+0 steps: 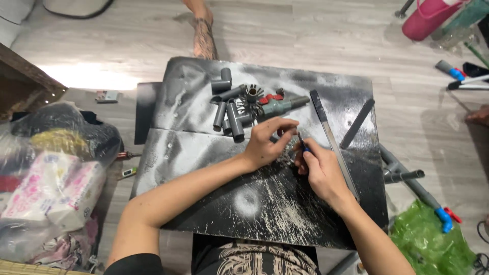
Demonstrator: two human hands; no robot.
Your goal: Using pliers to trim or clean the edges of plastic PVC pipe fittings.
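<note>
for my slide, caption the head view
Left hand and right hand work a small tool over a paint-stained board beside grey pipe fittings.

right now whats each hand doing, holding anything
Left hand: fingers pinched together over the black board; what they grip cannot be told.
Right hand: closed on a thin dark pen-like tool.

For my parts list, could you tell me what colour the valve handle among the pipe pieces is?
Red; the valve handle shows in the head view, among grey pipe pieces.
</note>
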